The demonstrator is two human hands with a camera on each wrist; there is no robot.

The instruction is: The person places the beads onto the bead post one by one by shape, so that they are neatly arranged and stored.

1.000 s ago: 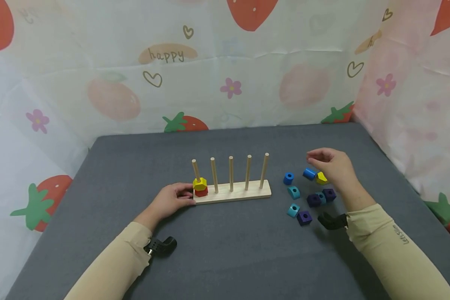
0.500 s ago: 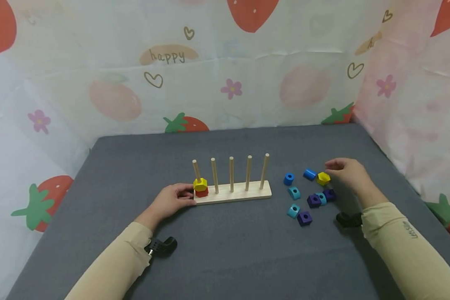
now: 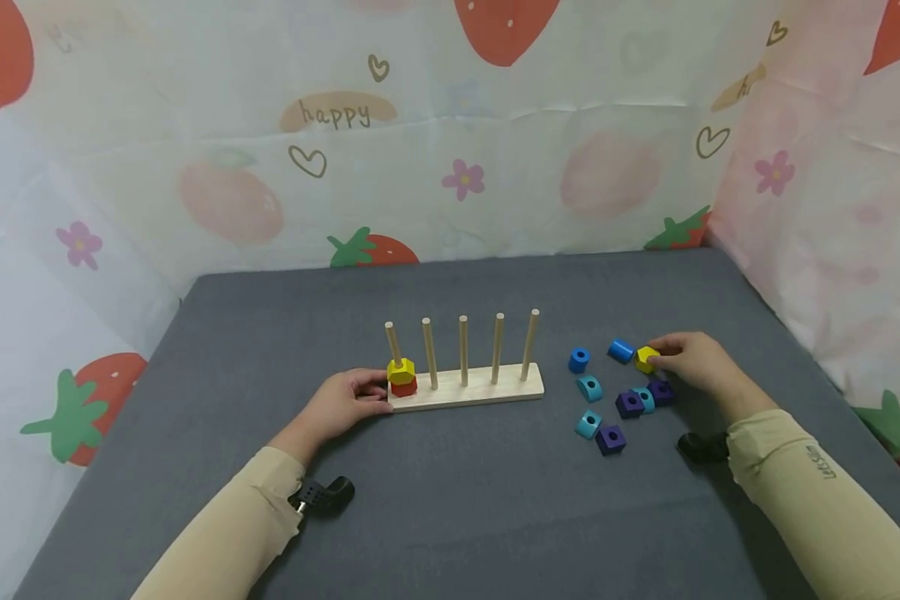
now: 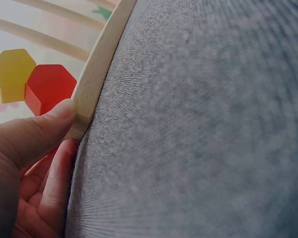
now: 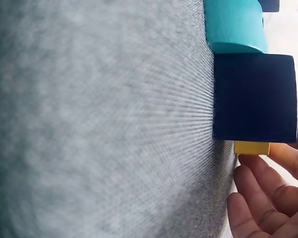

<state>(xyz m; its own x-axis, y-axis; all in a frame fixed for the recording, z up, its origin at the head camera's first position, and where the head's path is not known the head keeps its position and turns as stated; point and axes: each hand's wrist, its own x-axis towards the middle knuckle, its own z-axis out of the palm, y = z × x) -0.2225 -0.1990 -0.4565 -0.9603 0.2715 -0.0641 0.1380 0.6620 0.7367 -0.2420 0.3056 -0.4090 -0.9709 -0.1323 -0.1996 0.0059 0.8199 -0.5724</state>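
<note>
My left hand (image 3: 339, 398) grips the left end of a wooden peg stand (image 3: 468, 390), thumb against its end in the left wrist view. On the stand's leftmost peg, a yellow hexagonal bead (image 3: 401, 372) sits above a red hexagonal bead (image 4: 50, 87); the other pegs are bare. Over at the right, my right hand (image 3: 699, 368) pinches a second yellow hexagonal bead (image 3: 646, 359) between thumb and fingers, low at the cloth. In the right wrist view a dark purple cube bead (image 5: 256, 99) hides most of that yellow bead.
Beside the right hand lie two blue cylinder beads (image 3: 620, 351), several turquoise beads (image 3: 589, 387) and several purple cube beads (image 3: 611, 439). Grey cloth (image 3: 450, 500) covers the table. A printed curtain (image 3: 510, 150) hangs behind it.
My right hand has moved right and toward me, round to the right side of the yellow bead, and now pinches it. The left hand stays on the peg stand.
</note>
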